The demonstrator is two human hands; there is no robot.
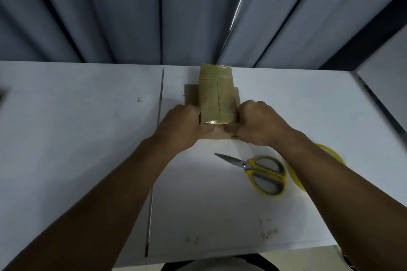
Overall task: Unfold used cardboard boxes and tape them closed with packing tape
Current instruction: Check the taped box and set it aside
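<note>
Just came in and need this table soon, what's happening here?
A person grips the near end of a cardboard box with both hands, the left hand on its left side and the right hand on its right. The box rests on flat cardboard on the white table, its top covered in shiny tape. Closed scissors lie beside the right forearm, and a tape roll is partly hidden under it.

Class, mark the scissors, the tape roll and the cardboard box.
scissors (245, 164): head view, on the pivot.
tape roll (297, 180): head view, on its yellow rim.
cardboard box (217, 97): head view, on its taped top face.
</note>
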